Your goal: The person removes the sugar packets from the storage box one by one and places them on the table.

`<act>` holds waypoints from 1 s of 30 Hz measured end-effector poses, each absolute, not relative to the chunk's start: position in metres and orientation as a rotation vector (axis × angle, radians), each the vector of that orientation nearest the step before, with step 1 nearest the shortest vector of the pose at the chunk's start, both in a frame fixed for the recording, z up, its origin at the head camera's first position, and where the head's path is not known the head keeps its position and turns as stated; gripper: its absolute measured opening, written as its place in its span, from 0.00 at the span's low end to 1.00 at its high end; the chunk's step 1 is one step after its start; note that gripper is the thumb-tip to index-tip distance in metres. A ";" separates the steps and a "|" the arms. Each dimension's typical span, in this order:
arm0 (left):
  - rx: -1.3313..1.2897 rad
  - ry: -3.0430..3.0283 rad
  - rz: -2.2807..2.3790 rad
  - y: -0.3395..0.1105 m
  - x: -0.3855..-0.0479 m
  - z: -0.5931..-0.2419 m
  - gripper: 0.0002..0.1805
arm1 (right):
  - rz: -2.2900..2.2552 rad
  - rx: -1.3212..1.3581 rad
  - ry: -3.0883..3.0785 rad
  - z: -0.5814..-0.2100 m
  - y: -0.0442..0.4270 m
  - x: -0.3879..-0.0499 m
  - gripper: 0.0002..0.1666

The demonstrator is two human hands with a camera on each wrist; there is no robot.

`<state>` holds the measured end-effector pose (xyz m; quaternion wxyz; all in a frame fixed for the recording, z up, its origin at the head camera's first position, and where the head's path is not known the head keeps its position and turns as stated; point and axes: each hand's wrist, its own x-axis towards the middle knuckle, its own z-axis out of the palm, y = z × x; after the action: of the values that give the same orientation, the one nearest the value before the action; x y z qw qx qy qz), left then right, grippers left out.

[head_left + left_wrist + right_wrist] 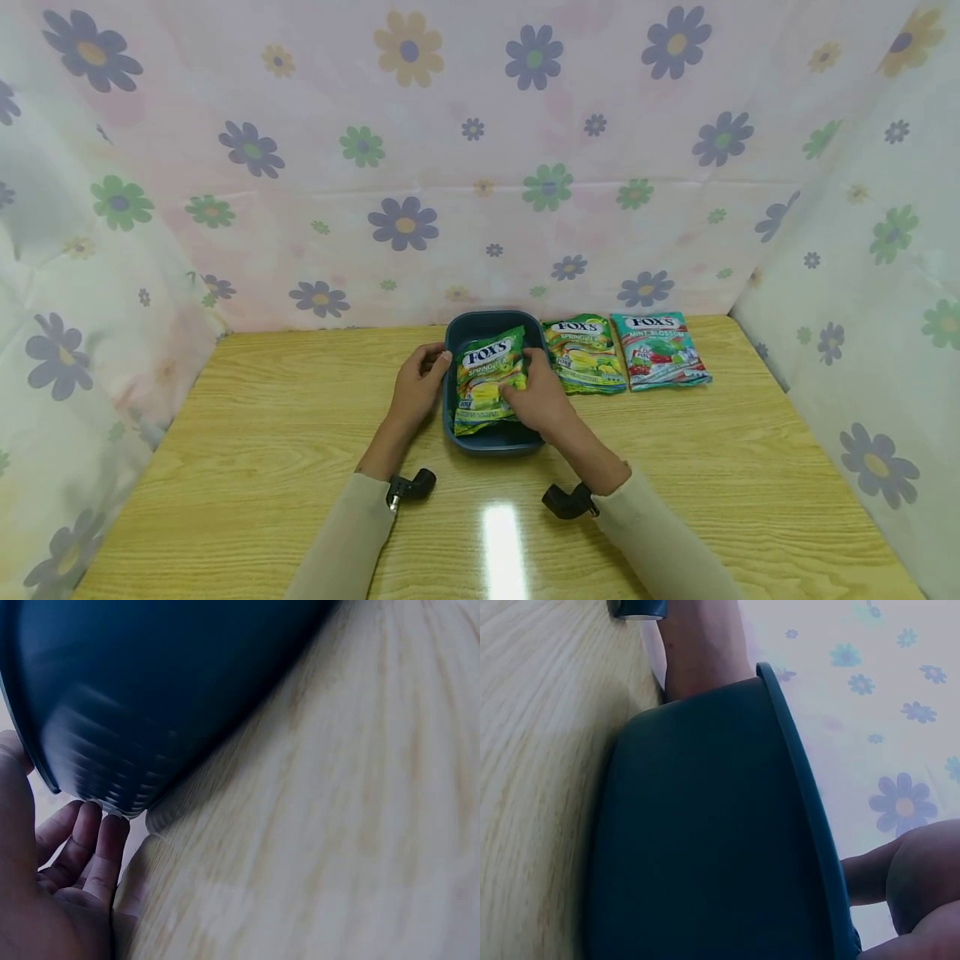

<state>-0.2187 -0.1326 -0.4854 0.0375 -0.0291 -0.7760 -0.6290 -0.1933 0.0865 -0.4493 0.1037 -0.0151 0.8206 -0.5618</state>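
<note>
A dark blue plastic bin (495, 448) stands on the table in the head view. Inside it lies a green Fox's Spring Tea candy bag (480, 379), tilted, its top end near the far rim. My right hand (546, 402) reaches over the bin's right rim and grips the bag's right side, thumb on its front. At the left rim, my left hand (418, 383) holds the bin; in the left wrist view its fingertips (112, 829) touch the outer wall. The right wrist view mostly shows the bin's side, with part of the right hand (922, 881) above the rim.
Right of the bin, a second green Spring Tea bag (585, 354) lies close against it. Beside that is a teal Fox's Mint Blossom bag (662, 350). The wooden table (300, 417) meets a flowered cloth (480, 167) at the back and sides.
</note>
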 end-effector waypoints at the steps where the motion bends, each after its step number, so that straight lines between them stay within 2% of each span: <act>1: -0.086 -2.382 -1.929 -0.133 -0.219 -0.485 0.23 | -1.667 -0.040 2.425 -0.449 0.086 -0.193 0.44; 9: -0.091 -2.369 -1.923 -0.133 -0.220 -0.487 0.23 | -1.730 0.010 2.428 -0.445 0.087 -0.189 0.45; 16: -0.087 -2.349 -1.908 -0.138 -0.241 -0.524 0.24 | -1.813 0.031 2.388 -0.441 0.094 -0.187 0.45; 30: -0.118 -2.357 -1.866 -0.139 -0.241 -0.527 0.23 | -1.917 0.041 2.263 -0.431 0.120 -0.172 0.45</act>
<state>-0.2409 -0.1391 -0.5266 0.0664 -0.0392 -0.7817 -0.6189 -0.1720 0.1196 -0.4308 0.0877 0.0138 0.7600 -0.6438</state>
